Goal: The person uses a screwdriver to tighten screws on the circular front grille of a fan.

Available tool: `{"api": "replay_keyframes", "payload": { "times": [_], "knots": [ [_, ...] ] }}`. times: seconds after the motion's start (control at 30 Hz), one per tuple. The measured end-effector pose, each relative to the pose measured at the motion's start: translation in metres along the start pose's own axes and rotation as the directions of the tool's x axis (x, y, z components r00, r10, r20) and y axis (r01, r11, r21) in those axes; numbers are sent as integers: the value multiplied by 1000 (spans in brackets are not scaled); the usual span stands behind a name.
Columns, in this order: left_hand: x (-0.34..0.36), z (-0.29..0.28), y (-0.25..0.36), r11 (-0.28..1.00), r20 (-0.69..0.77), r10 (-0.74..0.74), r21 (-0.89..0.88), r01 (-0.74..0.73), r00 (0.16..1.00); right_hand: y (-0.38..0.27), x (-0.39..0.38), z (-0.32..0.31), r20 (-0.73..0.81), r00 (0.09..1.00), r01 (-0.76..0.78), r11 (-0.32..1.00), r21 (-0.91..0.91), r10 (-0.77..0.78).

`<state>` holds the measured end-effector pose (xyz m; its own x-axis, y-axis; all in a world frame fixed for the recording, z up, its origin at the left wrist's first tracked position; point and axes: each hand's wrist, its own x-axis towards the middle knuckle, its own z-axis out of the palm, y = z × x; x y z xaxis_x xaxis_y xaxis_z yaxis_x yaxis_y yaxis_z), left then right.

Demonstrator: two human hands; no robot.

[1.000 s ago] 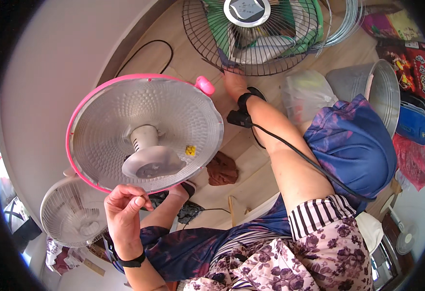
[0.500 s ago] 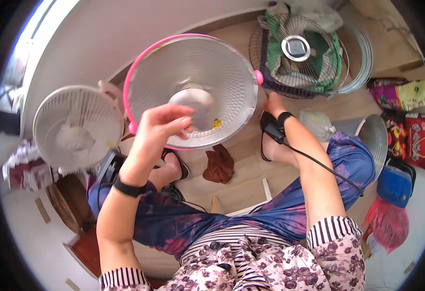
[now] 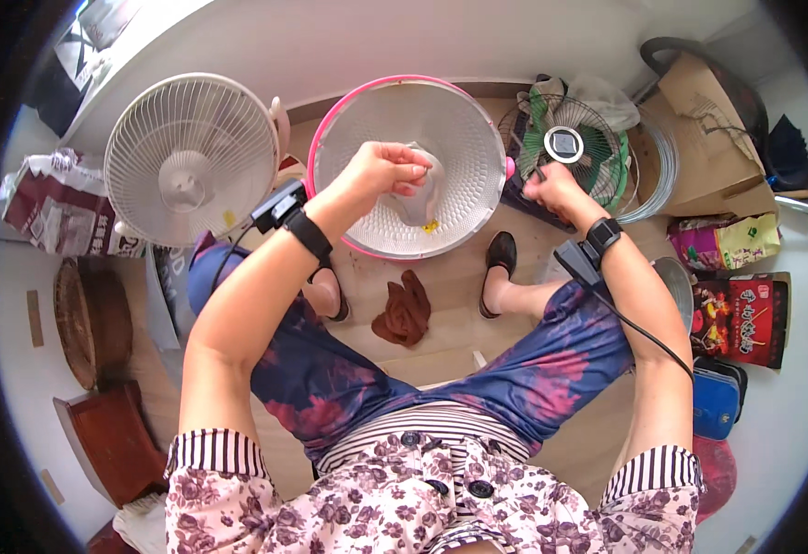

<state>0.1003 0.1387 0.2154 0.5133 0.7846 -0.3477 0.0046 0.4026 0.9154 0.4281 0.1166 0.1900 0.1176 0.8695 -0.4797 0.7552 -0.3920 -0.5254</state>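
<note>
My left hand point(image 3: 395, 171) is raised in front of the pink-rimmed heater dish point(image 3: 468, 175), over its silver bowl in the view, fingers curled round something too small to make out, if anything. My right hand point(image 3: 556, 194) is at the dish's right, before a dark wire fan grille point(image 3: 607, 129) with green material, its fingers closed on a small dark thing I cannot make out. A white fan point(image 3: 189, 138) stands left of the dish. A brown cloth point(image 3: 402, 309) lies between my feet.
Coiled wire point(image 3: 662, 162) and cardboard point(image 3: 708, 138) are at back right. Colourful packets point(image 3: 736, 319), a metal bucket point(image 3: 671, 277) and a blue case point(image 3: 713, 402) line the right. Wooden boxes point(image 3: 99, 443) and a round wooden item point(image 3: 90, 323) line the left; a wall runs behind.
The head view has shifted, bringing both arms more evenly into view. My left hand has risen from the dish's rim toward its centre; my right hand has come up beside the dish's right.
</note>
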Motion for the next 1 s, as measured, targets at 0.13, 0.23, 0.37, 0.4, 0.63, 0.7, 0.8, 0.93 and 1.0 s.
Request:
{"api": "replay_keyframes", "payload": {
  "times": [0.13, 0.23, 0.37, 0.4, 0.63, 0.7, 0.8, 0.93, 1.0],
  "knots": [
    [-7, -2, 14, 999, -21, 39, -37, -40, 999, -78, -25, 5, 60, 991, 68, 844, 532, -118],
    [-10, -2, 22, 995, -48, 65, -72, -69, 997, -102, -23, 29, 69, 971, 102, 657, 747, -230],
    [-10, -6, 18, 992, -79, 88, -87, -94, 993, -113, -21, 53, 165, 954, -3, 543, 840, -251],
    [-11, -5, 20, 992, -84, 80, -90, -87, 993, -120, -21, 54, 172, 949, 2, 555, 832, -262],
    [-8, -5, 18, 990, -72, 68, -120, -76, 995, -142, -20, 62, 98, 950, 74, 520, 851, -295],
    [-8, -7, 17, 990, -73, 53, -123, -62, 996, -143, -20, 64, 85, 948, 92, 519, 850, -307],
    [-7, -9, 11, 993, -119, 30, -108, -43, 992, -143, -19, 69, 76, 944, 117, 541, 833, -320],
    [-6, -11, 6, 998, -116, 27, -55, -33, 993, -143, -19, 72, 69, 933, 166, 593, 788, -353],
    [-7, -11, 7, 999, -125, 22, -45, -28, 992, -145, -21, 70, 59, 927, 192, 603, 774, -370]
  ]
}}
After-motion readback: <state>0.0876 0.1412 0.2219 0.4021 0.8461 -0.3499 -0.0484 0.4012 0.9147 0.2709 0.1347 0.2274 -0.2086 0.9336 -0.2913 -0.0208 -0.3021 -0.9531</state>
